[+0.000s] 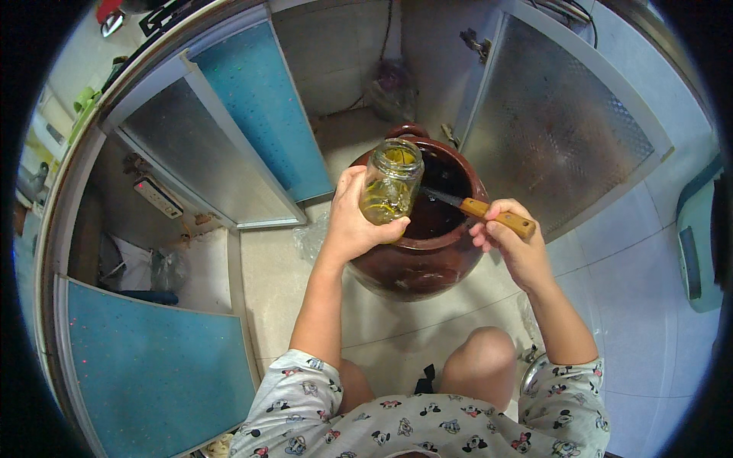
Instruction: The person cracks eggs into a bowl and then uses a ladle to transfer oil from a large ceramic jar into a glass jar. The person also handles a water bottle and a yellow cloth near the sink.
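My left hand (358, 220) grips a clear glass jar (391, 186) around its side, with the jar's open mouth tilted up and away from me. Yellow-green matter shows inside the glass. The wooden handle of a kitchen utensil (497, 218) is held in the fingers of my right hand (512, 240). Its dark metal shaft points left toward the jar, and the tip is hidden behind or beside the glass. Below both hands stands a large brown glazed earthenware crock (412, 272), uncovered, with a dark interior.
A frosted-glass cabinet door (564, 109) stands open at the right, another (212, 149) at the left. Behind the crock lies a plastic bag (392, 91). A power strip (158, 196) hangs inside the left cabinet. A clear plastic bag (310, 237) rests on the tiled floor left of the crock.
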The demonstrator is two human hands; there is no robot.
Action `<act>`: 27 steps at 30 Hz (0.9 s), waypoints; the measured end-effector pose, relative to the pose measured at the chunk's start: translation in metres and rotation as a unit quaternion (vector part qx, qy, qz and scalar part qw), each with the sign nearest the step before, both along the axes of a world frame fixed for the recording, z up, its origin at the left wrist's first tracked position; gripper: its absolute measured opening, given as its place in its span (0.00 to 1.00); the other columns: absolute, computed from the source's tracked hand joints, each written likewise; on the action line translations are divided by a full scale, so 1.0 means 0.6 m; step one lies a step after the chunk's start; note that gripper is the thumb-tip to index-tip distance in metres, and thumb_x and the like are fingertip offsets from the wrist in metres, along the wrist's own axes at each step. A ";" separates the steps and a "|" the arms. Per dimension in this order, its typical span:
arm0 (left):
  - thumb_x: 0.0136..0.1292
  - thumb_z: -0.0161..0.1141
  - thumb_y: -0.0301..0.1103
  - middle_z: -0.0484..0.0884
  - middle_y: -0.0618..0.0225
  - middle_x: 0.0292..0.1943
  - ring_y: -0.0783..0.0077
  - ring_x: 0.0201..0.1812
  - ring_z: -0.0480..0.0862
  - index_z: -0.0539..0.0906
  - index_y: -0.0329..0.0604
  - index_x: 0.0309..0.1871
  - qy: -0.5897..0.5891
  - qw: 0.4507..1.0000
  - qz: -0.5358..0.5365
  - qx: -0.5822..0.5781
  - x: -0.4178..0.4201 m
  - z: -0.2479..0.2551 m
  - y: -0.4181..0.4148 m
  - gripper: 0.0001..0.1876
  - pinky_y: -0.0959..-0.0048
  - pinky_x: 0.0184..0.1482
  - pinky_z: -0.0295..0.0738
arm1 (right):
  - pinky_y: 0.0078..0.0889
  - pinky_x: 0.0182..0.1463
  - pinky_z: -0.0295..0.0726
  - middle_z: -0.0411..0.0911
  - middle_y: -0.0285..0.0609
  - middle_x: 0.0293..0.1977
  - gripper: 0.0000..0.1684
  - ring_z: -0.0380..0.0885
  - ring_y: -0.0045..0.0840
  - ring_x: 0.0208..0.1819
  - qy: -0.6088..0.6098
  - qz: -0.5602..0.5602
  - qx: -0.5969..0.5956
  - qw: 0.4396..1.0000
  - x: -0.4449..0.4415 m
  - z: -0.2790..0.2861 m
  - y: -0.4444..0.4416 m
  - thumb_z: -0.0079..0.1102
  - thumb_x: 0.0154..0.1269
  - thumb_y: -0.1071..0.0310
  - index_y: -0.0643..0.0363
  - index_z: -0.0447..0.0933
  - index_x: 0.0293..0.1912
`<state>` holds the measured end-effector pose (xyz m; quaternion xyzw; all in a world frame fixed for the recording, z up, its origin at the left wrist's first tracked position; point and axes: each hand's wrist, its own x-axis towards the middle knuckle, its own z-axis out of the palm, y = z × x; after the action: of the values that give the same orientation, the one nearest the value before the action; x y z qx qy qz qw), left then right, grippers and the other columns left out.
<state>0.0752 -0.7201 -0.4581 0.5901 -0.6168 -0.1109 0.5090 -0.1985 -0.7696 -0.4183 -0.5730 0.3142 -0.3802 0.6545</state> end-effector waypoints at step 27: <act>0.35 0.77 0.42 0.72 0.54 0.55 0.54 0.59 0.74 0.76 0.37 0.57 -0.005 1.000 -0.004 0.003 -0.002 0.003 0.001 0.41 0.61 0.62 0.70 | 0.18 0.24 0.79 0.80 0.53 0.30 0.12 0.81 0.24 0.24 -0.007 -0.121 -0.136 0.983 -0.118 0.151 0.063 0.56 0.65 0.64 0.60 0.69 0.43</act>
<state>0.0740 -0.7198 -0.4561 0.5899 -0.6210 -0.1120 0.5038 -0.2696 -0.7320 -0.3275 -0.6116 0.3221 -0.5000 0.5217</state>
